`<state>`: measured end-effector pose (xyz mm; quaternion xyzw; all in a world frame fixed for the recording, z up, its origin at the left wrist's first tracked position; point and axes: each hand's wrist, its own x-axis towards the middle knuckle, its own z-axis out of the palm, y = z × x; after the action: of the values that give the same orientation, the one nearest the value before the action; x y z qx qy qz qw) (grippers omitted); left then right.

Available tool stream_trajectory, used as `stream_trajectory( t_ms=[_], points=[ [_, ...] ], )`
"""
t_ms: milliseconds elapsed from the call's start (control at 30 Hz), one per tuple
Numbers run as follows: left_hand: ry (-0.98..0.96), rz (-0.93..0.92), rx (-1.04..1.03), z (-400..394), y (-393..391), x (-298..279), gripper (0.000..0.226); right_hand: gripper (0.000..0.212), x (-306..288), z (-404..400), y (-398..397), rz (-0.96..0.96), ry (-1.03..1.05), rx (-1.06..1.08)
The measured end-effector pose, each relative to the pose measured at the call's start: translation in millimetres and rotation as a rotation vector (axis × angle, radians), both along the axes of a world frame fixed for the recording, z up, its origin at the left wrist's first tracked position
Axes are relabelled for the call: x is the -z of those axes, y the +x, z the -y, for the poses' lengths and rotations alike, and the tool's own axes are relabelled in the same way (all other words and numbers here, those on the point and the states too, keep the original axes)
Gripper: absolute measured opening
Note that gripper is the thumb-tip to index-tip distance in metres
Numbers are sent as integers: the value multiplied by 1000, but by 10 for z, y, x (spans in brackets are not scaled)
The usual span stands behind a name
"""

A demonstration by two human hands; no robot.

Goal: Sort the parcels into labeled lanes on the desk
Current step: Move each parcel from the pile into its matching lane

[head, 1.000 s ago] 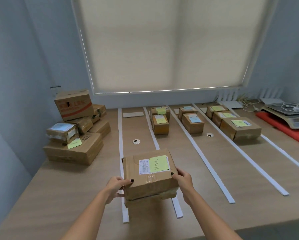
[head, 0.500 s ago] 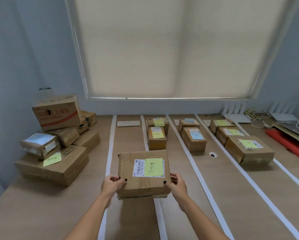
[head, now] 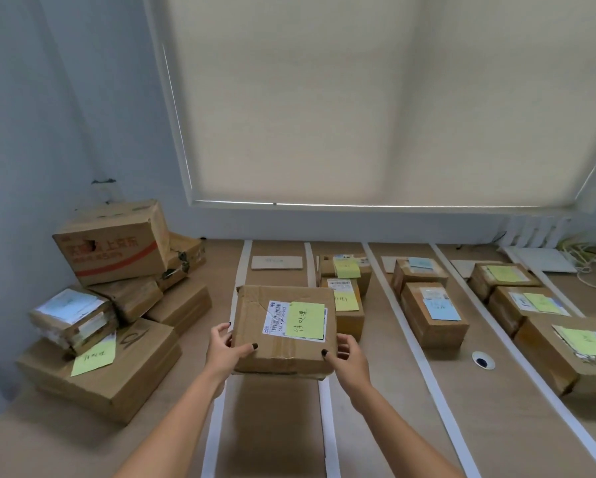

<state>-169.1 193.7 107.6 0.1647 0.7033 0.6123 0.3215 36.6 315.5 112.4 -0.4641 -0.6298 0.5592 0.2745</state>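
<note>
Cardboard parcel [head: 282,331] carried level above the desk [head: 375,408], over the leftmost taped lane, roughly midway between near and far edges; green sticky note [head: 305,319] with handwriting sits on its top beside a barcode label. Left hand [head: 224,350] grips the left side, thumb on top at the near corner, fingers curled round the side; right hand [head: 346,357] clamps the right side likewise. Step in hand, by judgement: transport of one parcel toward its lane, placement not yet made. That lane holds only a label card [head: 277,262] near the far edge; its writing is too faint to read, so the match to the note cannot be confirmed. Next move likely calls for lowering the parcel flat between the white tape strips [head: 327,426]. Unsorted pile [head: 117,305] remains at the desk's left edge.
</note>
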Motion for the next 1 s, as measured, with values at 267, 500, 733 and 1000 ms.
stream_trajectory(
  t_ms=[267,500,733,1000],
  points=[
    [-72,-93,46,-786,-673,85,91,45,144,-810,-839,53,-24,18],
    [-108,-182,111,-1496,-1318,225,85,43,277,-1688,-1591,132,46,-29],
    [-157,-221,144,-2191,-1846,696,59,39,753,-2375,-2198,196,117,-13],
    [-131,-339,78,-2556,-2112,1060,56,42,937,-2687,-2531,161,138,84]
  ],
)
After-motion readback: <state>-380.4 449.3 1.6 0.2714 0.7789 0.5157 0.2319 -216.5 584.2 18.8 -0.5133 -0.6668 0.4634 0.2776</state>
